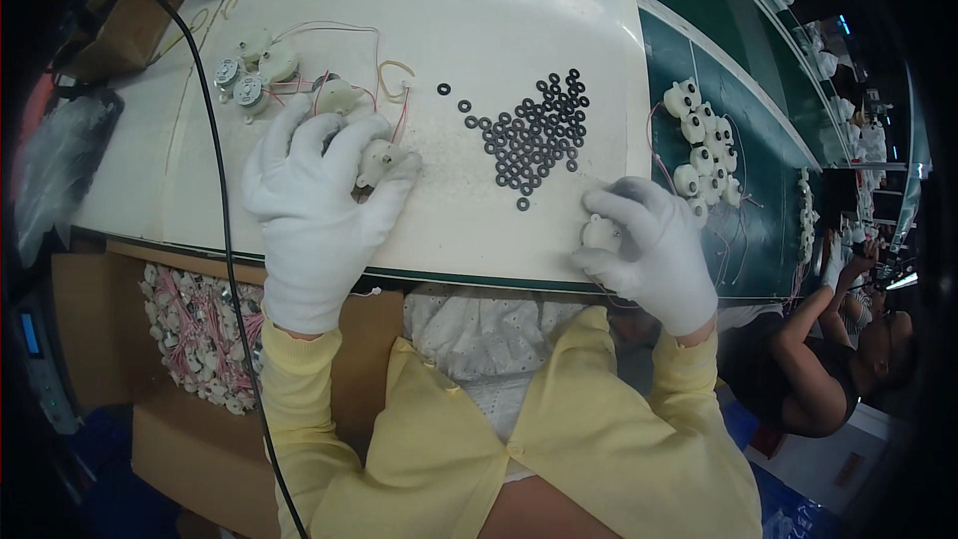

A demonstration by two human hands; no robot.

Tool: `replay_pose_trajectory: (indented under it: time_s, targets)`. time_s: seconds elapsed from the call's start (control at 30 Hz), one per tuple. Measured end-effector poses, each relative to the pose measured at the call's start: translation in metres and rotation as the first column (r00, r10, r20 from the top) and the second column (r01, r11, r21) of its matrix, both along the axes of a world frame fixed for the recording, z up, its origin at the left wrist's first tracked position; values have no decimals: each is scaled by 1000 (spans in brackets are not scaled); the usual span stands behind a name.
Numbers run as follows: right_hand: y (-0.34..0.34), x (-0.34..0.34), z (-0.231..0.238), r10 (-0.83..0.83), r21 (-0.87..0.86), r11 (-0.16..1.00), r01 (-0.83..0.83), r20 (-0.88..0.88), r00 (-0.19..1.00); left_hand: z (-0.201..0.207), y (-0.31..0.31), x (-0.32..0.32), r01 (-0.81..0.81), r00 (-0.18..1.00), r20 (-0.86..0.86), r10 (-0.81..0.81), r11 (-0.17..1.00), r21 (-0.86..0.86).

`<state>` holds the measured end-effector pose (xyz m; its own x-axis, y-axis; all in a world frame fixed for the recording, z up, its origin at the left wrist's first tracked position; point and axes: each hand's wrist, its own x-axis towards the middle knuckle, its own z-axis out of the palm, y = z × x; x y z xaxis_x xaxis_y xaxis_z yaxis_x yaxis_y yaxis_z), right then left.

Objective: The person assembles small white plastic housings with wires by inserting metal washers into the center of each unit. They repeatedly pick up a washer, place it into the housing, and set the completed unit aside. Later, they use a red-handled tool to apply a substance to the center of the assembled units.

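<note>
My left hand [324, 185], in a white glove, rests on the white tabletop with thumb and forefinger closed round a small motor [377, 162] in a cream housing. Another motor [337, 97] lies at its fingertips, partly covered. On the right, near the table's front edge, my gloved right hand [659, 240] pinches a similar cream motor [599, 234]. Between both hands and farther back spreads a loose patch of small black rings [534, 130]. Beyond my left hand sits a cluster of motors [254, 70] with thin red and white wires.
Several motors fitted with black pieces [704, 145] stand on the green mat [684, 50] at right. An open cardboard box [190, 449] of wired motors is below left. A black cable [215, 130] crosses the left side. A co-worker [808, 369] sits far right.
</note>
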<state>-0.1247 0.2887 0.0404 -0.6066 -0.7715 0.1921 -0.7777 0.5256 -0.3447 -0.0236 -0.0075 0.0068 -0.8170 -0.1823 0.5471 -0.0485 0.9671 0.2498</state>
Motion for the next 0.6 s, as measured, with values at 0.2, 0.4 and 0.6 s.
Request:
replay_pose_trajectory:
  time_s: [0.2,0.4,0.6]
  targets:
    - [-2,21,-18,-126,-159,977,142,104,987,4,0,-6,17,999,-36,-16,1000,24]
    - [9,24,-6,-48,-317,861,397,727,685,3,0,-3,10,999,-50,-9,999,31]
    - [7,16,7,454,-549,636,543,835,312,1,-1,-4,44,996,-78,-40,998,41]
